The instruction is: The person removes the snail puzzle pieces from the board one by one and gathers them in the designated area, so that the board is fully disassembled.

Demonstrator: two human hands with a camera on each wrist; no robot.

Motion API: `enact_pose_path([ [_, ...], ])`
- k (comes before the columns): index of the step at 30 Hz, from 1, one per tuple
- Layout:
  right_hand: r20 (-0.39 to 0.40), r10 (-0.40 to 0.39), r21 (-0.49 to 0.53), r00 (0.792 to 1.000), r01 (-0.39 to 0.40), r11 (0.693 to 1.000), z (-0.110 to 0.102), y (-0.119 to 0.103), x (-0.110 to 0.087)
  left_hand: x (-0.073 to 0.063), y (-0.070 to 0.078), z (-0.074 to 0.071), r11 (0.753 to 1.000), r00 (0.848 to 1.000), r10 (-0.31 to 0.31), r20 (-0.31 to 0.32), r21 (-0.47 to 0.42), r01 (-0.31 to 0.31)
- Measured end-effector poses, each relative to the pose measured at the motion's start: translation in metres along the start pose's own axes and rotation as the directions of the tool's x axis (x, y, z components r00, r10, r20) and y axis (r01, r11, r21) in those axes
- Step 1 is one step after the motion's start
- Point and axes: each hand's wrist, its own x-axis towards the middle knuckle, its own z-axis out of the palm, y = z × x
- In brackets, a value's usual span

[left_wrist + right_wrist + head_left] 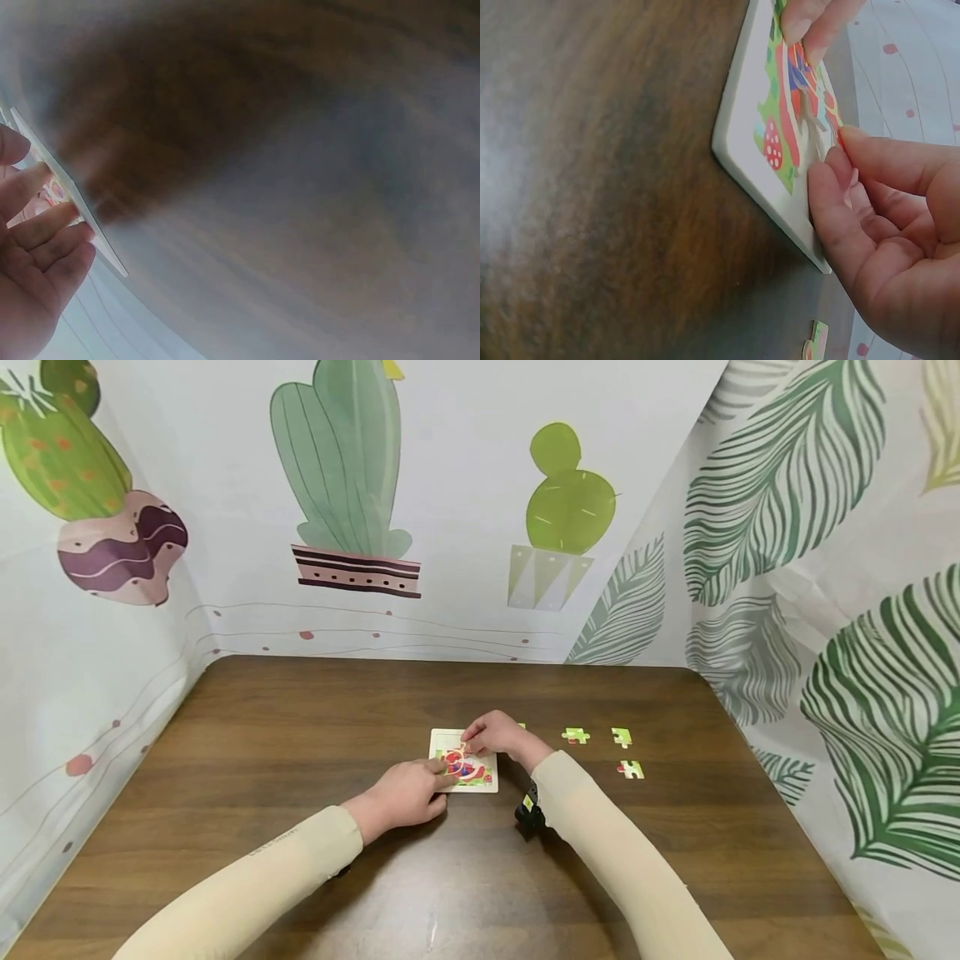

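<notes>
A small square jigsaw puzzle in a pale tray (444,734) lies on the table, its partly filled picture red, green and blue. My left hand (408,793) rests at the tray's left side, with its fingers stretched over the picture. My right hand (491,733) is over the tray's upper right part and pinches a puzzle piece (463,747) between thumb and fingertip, low against the picture. In the right wrist view, bare tray shows beside the red-dotted mushroom (772,144). The right fingers hide much of the pinched piece.
To the right of the tray lie loose puzzle pieces: a green one (576,736), a corner-like one (622,737) and one with red (632,769). Another peeks out behind the right hand. A patterned cloth wall (465,527) stands behind the brown table (300,710).
</notes>
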Motion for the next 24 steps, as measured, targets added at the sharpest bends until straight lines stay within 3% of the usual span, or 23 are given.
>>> enact_pose_path([
  [7, 0.007, 0.005, 0.017, 1.0, -0.005, 1.0, -0.002, 0.003, 0.003, 0.002, 0.001, 0.0, 1.0, 1.0, 0.017, -0.019, 0.012, -0.016],
  [15, -0.01, 0.026, 0.13, 1.0, -0.025, 0.991, -0.001, 0.005, 0.002, 0.003, 0.003, -0.002, 1.0, 1.0, 0.006, -0.007, 0.026, -0.006],
  [24, -0.019, 0.009, 0.146, 1.0, -0.006, 0.989, -0.019, 0.011, -0.021, 0.003, 0.003, -0.003, 1.0, 0.999, -0.027, 0.032, 0.009, 0.027],
])
